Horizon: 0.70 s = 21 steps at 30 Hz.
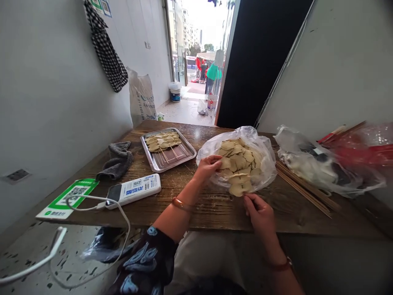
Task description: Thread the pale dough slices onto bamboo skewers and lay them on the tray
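Observation:
My left hand is closed, thumb and fingers pinching a thin, pale, round slice at the left side of the pile. Below the pile, my right hand is closed at the lower end of a skewer threaded with pale slices; the stick itself is mostly hidden by fingers and slices. Many more such slices fill an opened clear plastic bag on the table. On a metal tray to the left lie several finished-looking skewers of slices, their bare sticks pointing toward me.
A bundle of bare wooden sticks lies right of the bag, beside crumpled plastic bags. On the left are a grey cloth, a white device with a cable and a green QR card. The wooden table's front edge runs below my hands.

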### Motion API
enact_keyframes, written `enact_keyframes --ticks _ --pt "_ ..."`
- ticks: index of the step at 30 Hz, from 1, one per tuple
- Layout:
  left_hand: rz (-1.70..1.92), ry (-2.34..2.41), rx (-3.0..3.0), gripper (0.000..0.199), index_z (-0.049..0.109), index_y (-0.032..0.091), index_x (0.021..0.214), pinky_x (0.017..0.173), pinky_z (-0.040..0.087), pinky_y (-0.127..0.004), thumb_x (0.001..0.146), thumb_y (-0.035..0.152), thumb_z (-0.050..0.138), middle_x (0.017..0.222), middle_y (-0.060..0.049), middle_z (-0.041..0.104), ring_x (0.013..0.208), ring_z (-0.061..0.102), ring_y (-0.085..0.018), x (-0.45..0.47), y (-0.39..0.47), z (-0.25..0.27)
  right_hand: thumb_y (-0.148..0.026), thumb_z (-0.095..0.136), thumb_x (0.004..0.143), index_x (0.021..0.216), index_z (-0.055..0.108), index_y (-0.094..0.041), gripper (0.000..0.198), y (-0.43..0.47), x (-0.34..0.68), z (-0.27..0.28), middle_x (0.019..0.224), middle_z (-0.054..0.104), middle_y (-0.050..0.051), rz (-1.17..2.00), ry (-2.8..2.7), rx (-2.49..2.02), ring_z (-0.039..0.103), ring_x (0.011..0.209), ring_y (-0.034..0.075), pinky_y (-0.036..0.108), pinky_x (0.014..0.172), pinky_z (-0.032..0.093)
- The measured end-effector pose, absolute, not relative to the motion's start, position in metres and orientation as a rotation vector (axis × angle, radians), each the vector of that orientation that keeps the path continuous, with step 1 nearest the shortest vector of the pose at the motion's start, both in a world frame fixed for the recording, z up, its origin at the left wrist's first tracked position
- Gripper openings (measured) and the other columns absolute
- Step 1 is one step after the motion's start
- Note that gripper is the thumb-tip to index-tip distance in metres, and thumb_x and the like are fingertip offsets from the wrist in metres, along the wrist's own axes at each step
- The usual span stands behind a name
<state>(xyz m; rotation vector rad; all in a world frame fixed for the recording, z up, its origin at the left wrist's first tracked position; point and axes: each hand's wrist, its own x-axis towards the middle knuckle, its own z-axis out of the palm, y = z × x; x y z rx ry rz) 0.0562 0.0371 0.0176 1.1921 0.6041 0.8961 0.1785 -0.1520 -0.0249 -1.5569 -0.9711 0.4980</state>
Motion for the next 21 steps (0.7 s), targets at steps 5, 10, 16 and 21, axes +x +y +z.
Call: enact_keyframes --ticks 5,10,16,21 --pt "0.931 0.593 1.098 0.042 0.066 0.011 0.087 0.055 0.045 -0.020 0.054 0.032 0.083 0.070 -0.001 0.066 0.058 0.056 -0.008 0.055 0.034 0.024 -0.045 0.058 0.084 0.084 0.072 -0.016 0.033 -0.151 0.178 -0.019 0.062 0.059 0.001 0.511 -1.136 -1.552 0.050 0.051 0.013 0.023 0.047 0.039" --pt "1.006 0.592 1.154 0.031 0.062 0.013 0.074 0.050 0.040 -0.019 0.058 0.032 0.079 0.059 0.003 0.057 0.052 0.048 -0.006 0.053 0.036 0.027 -0.047 0.057 0.084 0.083 0.073 -0.017 0.034 -0.151 0.177 -0.015 0.065 0.064 0.004 0.460 -1.190 -1.566 0.056 0.056 0.016 0.022 0.046 0.041" --pt "1.057 0.618 1.213 0.024 0.061 0.014 0.076 0.048 0.035 -0.018 0.062 0.028 0.074 0.057 0.005 0.052 0.050 0.043 -0.005 0.050 0.035 0.030 -0.043 0.054 0.088 0.083 0.072 -0.017 0.032 -0.150 0.178 -0.019 0.072 0.067 0.006 0.409 -1.265 -1.592 0.060 0.060 0.017 0.023 0.048 0.043" --pt "1.052 0.613 1.251 0.023 0.061 0.014 0.077 0.049 0.034 -0.019 0.063 0.028 0.073 0.058 0.005 0.052 0.052 0.042 -0.006 0.050 0.033 0.032 -0.041 0.053 0.089 0.085 0.072 -0.017 0.031 -0.148 0.178 -0.020 0.077 0.069 0.006 0.390 -1.281 -1.616 0.063 0.067 0.019 0.025 0.056 0.047"
